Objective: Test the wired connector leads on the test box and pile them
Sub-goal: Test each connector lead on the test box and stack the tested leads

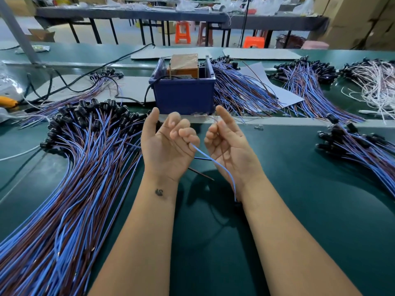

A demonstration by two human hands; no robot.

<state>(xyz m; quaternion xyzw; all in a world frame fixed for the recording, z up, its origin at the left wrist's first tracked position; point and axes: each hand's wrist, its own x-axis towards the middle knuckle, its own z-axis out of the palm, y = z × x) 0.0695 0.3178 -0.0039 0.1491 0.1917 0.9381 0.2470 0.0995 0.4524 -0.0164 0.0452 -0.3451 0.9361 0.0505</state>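
Observation:
Both hands are raised palm-up in front of the test box (184, 97), a blue bin with an orange unit inside. My left hand (168, 144) curls its fingers round the end of a blue wire (215, 162) of one lead. The wire runs across my right hand (226, 144), whose fingers curl round the lead's thin ends near the box's front edge. The lead's black connector (237, 202) hangs below my right wrist. A large pile of blue and brown leads (85, 167) with black connectors lies to the left.
More lead piles lie behind the box at right (241, 92), at far right (305, 82) and at the right edge (359, 146). White wires (376, 82) sit far right. Black cables (85, 82) cross cardboard sheets at the left. The green mat (299, 189) lies under my arms.

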